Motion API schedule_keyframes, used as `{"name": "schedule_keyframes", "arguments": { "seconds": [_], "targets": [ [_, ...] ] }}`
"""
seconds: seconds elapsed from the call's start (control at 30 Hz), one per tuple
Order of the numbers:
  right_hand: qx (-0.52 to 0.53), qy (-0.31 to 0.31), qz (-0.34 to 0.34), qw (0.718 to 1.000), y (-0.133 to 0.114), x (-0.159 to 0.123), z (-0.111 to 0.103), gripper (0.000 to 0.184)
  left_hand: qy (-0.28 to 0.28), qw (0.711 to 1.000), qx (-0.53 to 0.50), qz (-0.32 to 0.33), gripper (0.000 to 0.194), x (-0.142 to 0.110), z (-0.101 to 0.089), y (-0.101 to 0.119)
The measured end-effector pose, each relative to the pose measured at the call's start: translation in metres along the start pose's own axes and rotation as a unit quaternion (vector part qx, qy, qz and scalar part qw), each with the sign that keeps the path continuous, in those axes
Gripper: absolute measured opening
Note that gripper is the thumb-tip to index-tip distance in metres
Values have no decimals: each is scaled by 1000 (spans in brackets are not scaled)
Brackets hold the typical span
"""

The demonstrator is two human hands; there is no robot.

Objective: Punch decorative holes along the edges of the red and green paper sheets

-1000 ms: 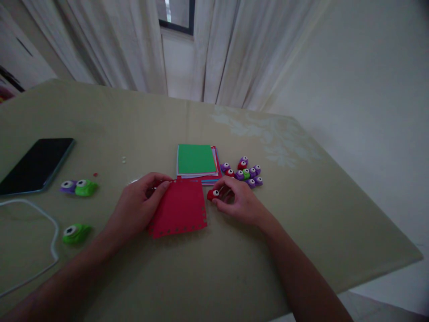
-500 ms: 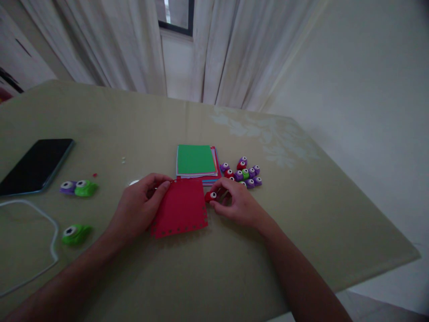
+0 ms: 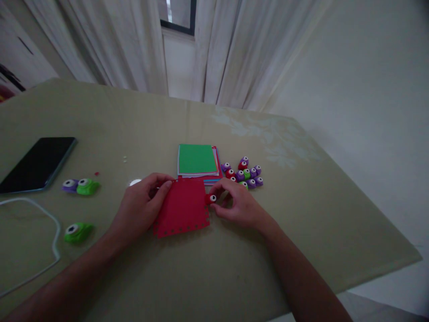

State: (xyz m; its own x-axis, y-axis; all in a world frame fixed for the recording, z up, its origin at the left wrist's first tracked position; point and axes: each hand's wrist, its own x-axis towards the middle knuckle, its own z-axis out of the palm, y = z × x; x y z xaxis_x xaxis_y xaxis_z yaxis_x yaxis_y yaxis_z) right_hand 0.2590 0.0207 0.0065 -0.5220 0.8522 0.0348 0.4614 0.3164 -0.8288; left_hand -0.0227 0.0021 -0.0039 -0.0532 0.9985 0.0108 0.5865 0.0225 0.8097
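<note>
Over the worktop (image 3: 241,268), the left hand (image 3: 142,201) pinches a red card (image 3: 182,205) at its left side; small dark holes follow its lower edge. The right hand (image 3: 236,201) pinches a small red piece (image 3: 210,199), with white eye and black pupil, at the card's right edge. Behind lies a green-topped paper stack (image 3: 197,159).

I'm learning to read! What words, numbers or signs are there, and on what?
None that can be read. The red paper in the left hand shows dark dots; the red toy in the right hand shows an eye. The green paper looks plain, the screen black.
</note>
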Motion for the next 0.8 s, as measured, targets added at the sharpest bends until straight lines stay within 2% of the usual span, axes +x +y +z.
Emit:
{"name": "schedule_keyframes", "arguments": {
  "seconds": [0.3, 0.53, 0.6, 0.67, 0.73, 0.8],
  "targets": [
    [-15, -16, -24, 999, 2, 0, 0, 22, -10, 1000, -1, 8, 35, 0, 1, 0],
    [-32, -22, -34, 999, 1, 2, 0, 17, -26, 999, 4, 24, 37, 0, 10, 0],
    [-26, -28, -36, 999, 1, 2, -1, 16, -9, 997, 26, 66, 39, -1, 11, 0],
    [-15, -33, -31, 999, 1, 2, -2, 18, 3, 987, 71, 147, 41, -3, 10, -2],
    [-11, -38, -30, 999, 3, 2, -4, 21, -38, 965, 127, 226, 43, -5, 7, -6],
    [-11, -42, -33, 999, 4, 2, -5, 23, -116, 942, 164, 270, 48, -8, 5, -9]
  ]
}}
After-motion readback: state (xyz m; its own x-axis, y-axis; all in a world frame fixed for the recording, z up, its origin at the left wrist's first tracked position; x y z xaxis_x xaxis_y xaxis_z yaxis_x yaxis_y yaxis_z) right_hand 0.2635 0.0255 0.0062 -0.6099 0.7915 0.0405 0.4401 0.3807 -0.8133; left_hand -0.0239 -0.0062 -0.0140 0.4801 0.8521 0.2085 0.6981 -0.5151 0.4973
